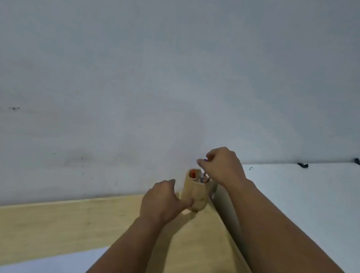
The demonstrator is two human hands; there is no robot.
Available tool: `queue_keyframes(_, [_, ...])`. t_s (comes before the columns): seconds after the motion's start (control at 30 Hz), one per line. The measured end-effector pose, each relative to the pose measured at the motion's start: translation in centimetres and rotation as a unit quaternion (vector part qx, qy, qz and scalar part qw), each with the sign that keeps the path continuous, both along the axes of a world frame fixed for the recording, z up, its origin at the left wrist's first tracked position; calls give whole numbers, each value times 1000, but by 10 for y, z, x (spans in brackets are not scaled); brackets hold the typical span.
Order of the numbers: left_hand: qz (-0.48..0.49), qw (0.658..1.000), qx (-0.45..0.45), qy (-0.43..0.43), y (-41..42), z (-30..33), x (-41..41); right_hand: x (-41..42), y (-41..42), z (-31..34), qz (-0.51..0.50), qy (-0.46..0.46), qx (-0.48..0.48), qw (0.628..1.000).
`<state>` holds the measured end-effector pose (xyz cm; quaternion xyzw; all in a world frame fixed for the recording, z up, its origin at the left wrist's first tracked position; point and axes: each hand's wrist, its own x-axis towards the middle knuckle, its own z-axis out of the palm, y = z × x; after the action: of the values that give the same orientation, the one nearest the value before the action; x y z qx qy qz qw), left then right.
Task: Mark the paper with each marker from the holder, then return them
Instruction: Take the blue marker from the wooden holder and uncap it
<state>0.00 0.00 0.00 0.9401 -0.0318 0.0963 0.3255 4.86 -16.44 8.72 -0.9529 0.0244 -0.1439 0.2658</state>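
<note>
A tan cylindrical holder (197, 194) stands on the light wooden desk (45, 228), in the corner where two walls meet. My left hand (162, 202) is wrapped around the holder's lower left side. My right hand (223, 165) hovers just above the holder's mouth, fingers pinched on a marker with a purple end (205, 160). An orange-capped marker (192, 174) and other thin items poke out of the holder. The white paper (45, 265) lies at the bottom left of the view, partly covered by my left forearm.
A grey-white wall (137, 72) with dark specks fills the background. A second white wall surface (314, 213) runs along the right behind my right arm, with small black marks near its top edge.
</note>
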Motion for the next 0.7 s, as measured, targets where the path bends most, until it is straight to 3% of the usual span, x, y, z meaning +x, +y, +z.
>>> queue_keyframes(0.27, [5,994,-108,-18,-20,-28,38,32,-5,-21,-10,50,13,999])
queue_keyframes(0.43, [-38,991,-122,-23,-30,-41,40,38,4,-36,0,88,-6,996])
queue_keyframes(0.57, [-36,990,-134,-16,-29,-37,39,36,9,-32,-14,67,24,997])
queue_keyframes(0.7, [-23,996,-89,-14,-18,-20,33,20,8,1,-18,-11,86,996])
